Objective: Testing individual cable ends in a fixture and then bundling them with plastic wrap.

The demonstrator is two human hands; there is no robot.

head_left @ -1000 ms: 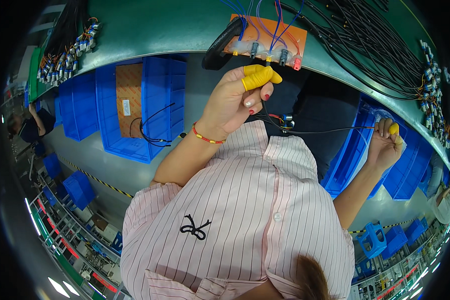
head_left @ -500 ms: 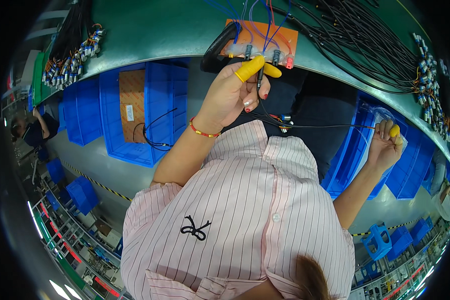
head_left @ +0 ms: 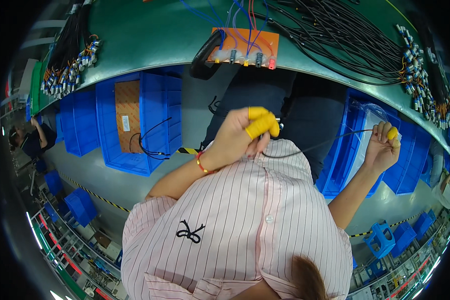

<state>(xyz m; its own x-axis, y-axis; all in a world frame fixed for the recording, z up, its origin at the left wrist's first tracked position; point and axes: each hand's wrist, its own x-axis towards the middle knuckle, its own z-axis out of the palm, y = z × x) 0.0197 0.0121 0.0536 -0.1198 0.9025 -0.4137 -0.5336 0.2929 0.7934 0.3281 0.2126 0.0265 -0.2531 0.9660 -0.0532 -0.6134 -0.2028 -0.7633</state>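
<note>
The curved green worktop is the landmark. On it, near its front edge, lies a flat orange board with blue and red wires running up from it. To either end of the worktop lie bundles of black cables tipped with silver, blue and orange ends. Below the worktop stand bright blue plastic bins, one holding a brown cardboard sheet. The grey floor carries a yellow-and-black striped line. Nearer than the worktop, the left hand wears yellow finger cots and a red bead bracelet; the right hand has one yellow cot. A thin black cable runs between them. The short-sleeved shirt is pink-white with fine dark stripes and a black bow mark.
</note>
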